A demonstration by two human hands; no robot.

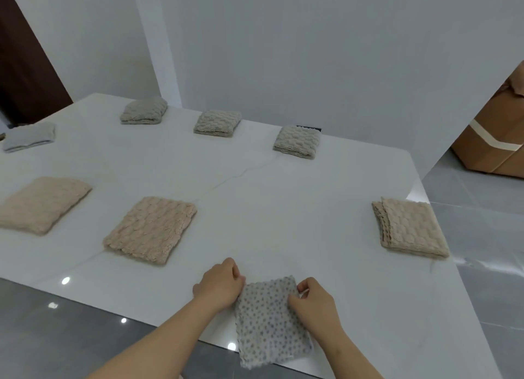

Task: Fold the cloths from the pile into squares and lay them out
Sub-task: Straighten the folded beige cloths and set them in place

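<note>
Hands on far edge of dotted cloth

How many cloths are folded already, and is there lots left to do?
Done: seven folded on the table: one grey cloth, three grey-beige cloths at the back, three beige cloths nearer. In hand: the spotted cloth, pinched at the near edge. Left: no pile shows, so I cannot tell.

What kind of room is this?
Probably a plain indoor workroom or storeroom: a big white table with folded cloths laid out, bare white walls, and a taped cardboard box on the floor.
</note>
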